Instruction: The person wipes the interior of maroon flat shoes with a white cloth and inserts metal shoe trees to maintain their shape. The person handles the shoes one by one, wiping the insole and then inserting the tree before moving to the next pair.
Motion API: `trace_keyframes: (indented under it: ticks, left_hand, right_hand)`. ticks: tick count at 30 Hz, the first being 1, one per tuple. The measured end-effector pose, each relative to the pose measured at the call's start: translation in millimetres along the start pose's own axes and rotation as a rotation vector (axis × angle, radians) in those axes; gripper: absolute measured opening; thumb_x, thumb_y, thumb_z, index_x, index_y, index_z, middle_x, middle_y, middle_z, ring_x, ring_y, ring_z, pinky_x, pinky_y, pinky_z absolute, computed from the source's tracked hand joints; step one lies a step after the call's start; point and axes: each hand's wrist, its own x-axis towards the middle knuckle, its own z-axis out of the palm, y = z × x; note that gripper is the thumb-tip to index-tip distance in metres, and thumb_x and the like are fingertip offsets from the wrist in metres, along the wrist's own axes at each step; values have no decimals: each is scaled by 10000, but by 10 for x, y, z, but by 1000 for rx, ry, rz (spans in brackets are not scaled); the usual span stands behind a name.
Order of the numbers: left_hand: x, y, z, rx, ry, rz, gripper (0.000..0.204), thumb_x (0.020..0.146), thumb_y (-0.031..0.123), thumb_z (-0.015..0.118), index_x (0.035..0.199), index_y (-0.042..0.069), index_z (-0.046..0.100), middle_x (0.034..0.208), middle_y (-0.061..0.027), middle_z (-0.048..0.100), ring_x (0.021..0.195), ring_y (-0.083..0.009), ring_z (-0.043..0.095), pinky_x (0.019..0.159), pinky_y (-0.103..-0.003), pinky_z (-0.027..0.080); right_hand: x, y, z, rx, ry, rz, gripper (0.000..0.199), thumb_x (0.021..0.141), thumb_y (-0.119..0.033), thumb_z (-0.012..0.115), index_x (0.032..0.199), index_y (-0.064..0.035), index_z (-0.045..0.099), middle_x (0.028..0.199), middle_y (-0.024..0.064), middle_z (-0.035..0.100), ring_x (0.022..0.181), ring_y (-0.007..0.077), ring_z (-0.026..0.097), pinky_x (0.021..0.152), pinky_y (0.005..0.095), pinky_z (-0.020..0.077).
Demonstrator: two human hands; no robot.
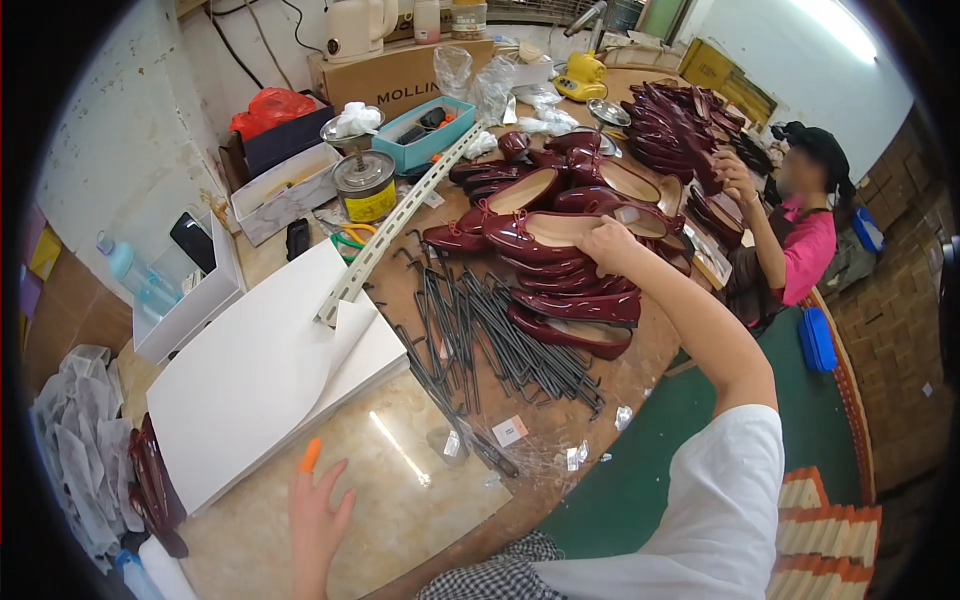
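My right hand (607,246) reaches across the table, its fingers closed on the heel end of a glossy burgundy ballet flat (512,236). That shoe has a small bow at its toe and lies on top of a pile of similar flats (575,330). Above the marbled board (400,470), my left hand (320,510) is open and holds nothing. Its fingers are apart, and one wears an orange finger cot (311,455). Beside the left hand lies a stack of large white sheets (260,365), one corner curling up.
Thin black hooked rods (500,330) spread over the table. A perforated metal strip (400,215) lies across it, near a tin can (365,185) and a teal box (425,140). At right, a co-worker in pink (808,255) handles shoes. A white tray (200,300) stands left.
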Motion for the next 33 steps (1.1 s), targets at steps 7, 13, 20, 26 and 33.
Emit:
trace_keyframes:
  ticks: [7, 13, 20, 26, 33]
  left_hand:
    - [75, 436, 338, -306, -114, 193, 592, 746, 123, 720, 1305, 103, 524, 1462, -171, 369, 1293, -378, 407, 1060, -434, 360]
    - [153, 734, 745, -1291, 233, 63, 1030, 746, 304, 770, 1497, 42, 115, 1499, -175, 282, 1386, -287, 299, 1125, -398, 261]
    - [-1237, -605, 607, -1480, 334, -588, 550, 836, 93, 606, 1349, -18, 440, 1251, -147, 587, 1120, -272, 591, 962, -372, 473]
    - [-1238, -712, 449, -345, 740, -452, 743, 802, 162, 694, 1429, -10, 334, 1482, -244, 271, 1378, -358, 267, 1127, -396, 235]
    - [216, -795, -527, 230, 674, -33, 714, 835, 370, 668, 1451, 161, 375, 1496, -278, 236, 1400, -437, 172, 1107, -586, 170]
  right_hand:
    - [-530, -346, -560, 245, 684, 13, 192, 725, -201, 722, 820, -110, 582, 739, 64, 632, 754, 250, 632, 740, 377, 431]
    - [-1291, -2305, -1521, 1100, 614, -177, 400, 797, -371, 712, 1034, -58, 637, 745, 185, 638, 661, 367, 625, 619, 406, 514]
    - [-1266, -3729, -1390, 1483, 471, -314, 325, 891, -346, 612, 940, -25, 635, 726, 225, 640, 632, 397, 626, 604, 466, 508]
    - [-1342, -3889, -1341, 1299, 425, 6, 370, 921, -381, 571, 990, -20, 611, 604, 176, 607, 530, 389, 600, 481, 448, 484]
    - [-1274, -3996, -667, 607, 299, -245, 491, 862, -238, 601, 1315, -72, 504, 636, 167, 633, 535, 346, 630, 551, 455, 521]
